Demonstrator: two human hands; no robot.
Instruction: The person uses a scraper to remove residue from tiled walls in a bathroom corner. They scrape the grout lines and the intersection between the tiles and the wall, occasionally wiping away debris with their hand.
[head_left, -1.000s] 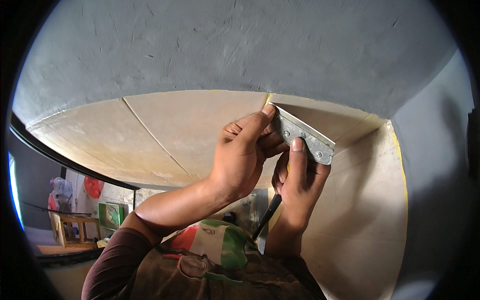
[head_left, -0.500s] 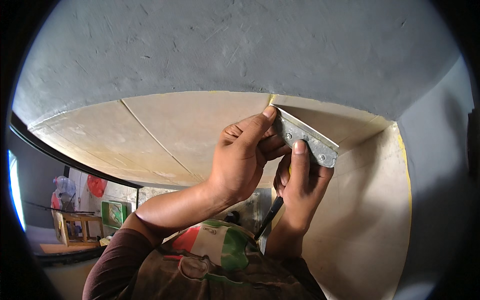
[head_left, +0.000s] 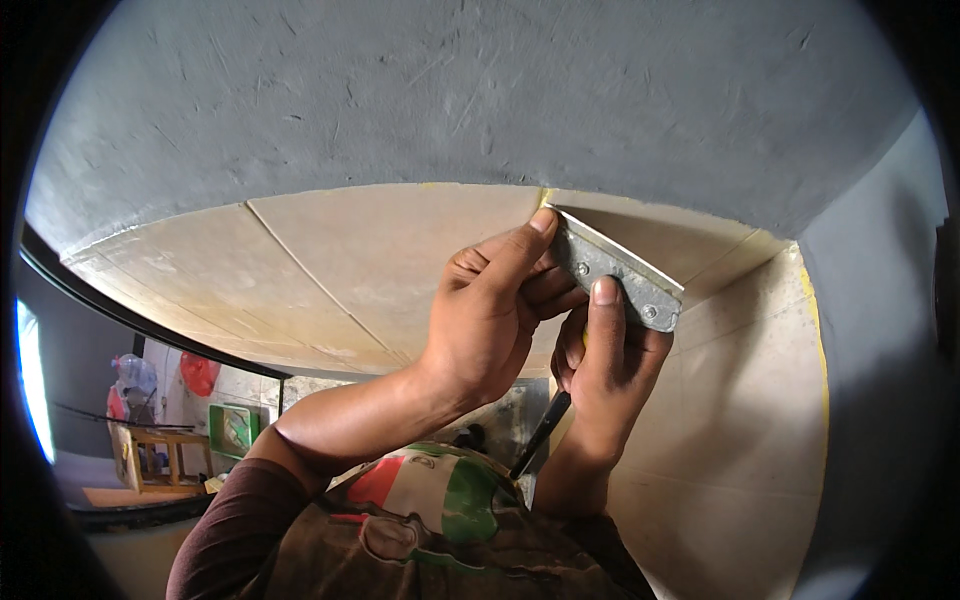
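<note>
A scraper with a flat grey metal head [head_left: 625,284] and a long straight blade is held up in front of the tiled wall. Two screws show on its head, and its black handle [head_left: 541,433] slants down toward my shirt. My left hand [head_left: 487,318] pinches the head's left end, thumb tip on the blade's corner and fingers curled behind. My right hand [head_left: 612,370] is wrapped round the scraper where head and handle meet, its thumb lying flat on the metal. That joint is hidden by my fingers.
Cream tiles [head_left: 390,250] run below a rough grey painted wall [head_left: 480,90], with yellowish residue along their top edge. A corner with another tiled wall [head_left: 730,430] stands at the right. At the lower left are a wooden stool [head_left: 160,455], a green crate [head_left: 232,430] and a red plastic bag [head_left: 200,372].
The whole view has shifted very slightly. Both hands keep the same grip on the scraper.
</note>
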